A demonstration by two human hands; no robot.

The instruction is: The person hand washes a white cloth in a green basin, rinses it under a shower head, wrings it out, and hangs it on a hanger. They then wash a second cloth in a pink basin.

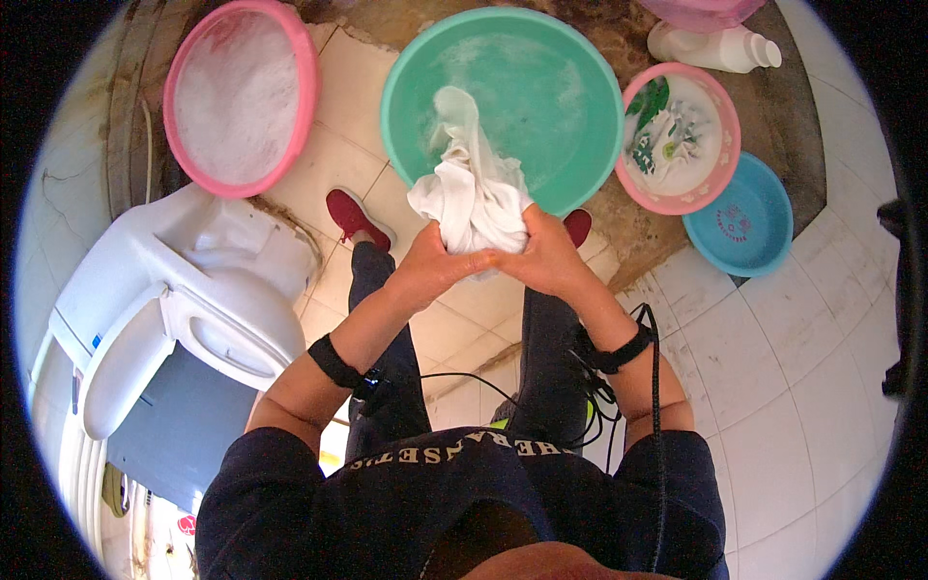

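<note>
A bunched white cloth (475, 196) is gripped between my left hand (433, 264) and my right hand (545, 250), whose thumbs meet on its near side. The fingers of both hands are mostly hidden beneath the cloth. One end of it trails forward over the near rim of a large green plastic basin (500, 18), toward the water inside. Some pale suds show in that water (536, 116).
At left stand a pink basin (310, 94) full of white foam and a white toilet (217, 290), its lid raised. Right of the green basin are a pink basin (731, 138) holding patterned cloth, a blue basin (776, 246) and a white bottle (714, 47). Black cables (656, 406) hang near my right arm.
</note>
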